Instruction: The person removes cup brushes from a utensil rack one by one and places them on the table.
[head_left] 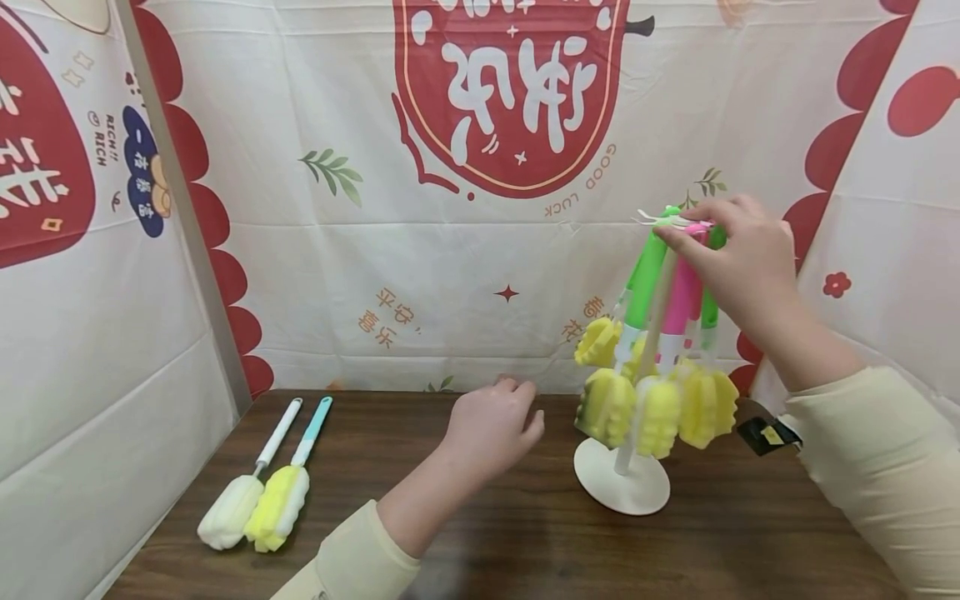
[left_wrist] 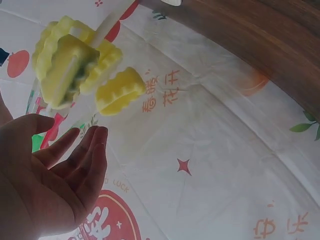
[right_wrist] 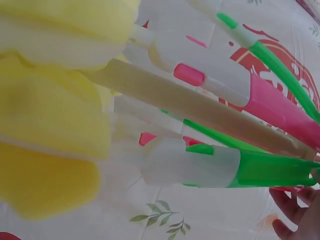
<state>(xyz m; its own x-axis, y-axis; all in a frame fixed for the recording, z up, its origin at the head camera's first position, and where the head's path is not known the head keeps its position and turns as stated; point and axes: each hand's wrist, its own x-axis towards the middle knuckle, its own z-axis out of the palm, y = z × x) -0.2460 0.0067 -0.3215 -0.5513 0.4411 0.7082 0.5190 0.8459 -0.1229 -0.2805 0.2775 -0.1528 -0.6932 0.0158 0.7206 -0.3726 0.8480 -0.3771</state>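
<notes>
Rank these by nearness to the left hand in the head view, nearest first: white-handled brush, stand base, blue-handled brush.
1. Stand base: just to the right of the left hand.
2. Blue-handled brush: off to the hand's left.
3. White-handled brush: farther left, past the blue-handled one.

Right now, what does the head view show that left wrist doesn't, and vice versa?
Head only: two brushes lying side by side, one white-headed brush and one yellow-and-white brush.
Left wrist only: the palm side of the left grip.
Both: that grip, yellow sponge heads, the stand pole, some tabletop and the cloth's red four-pointed star.
</notes>
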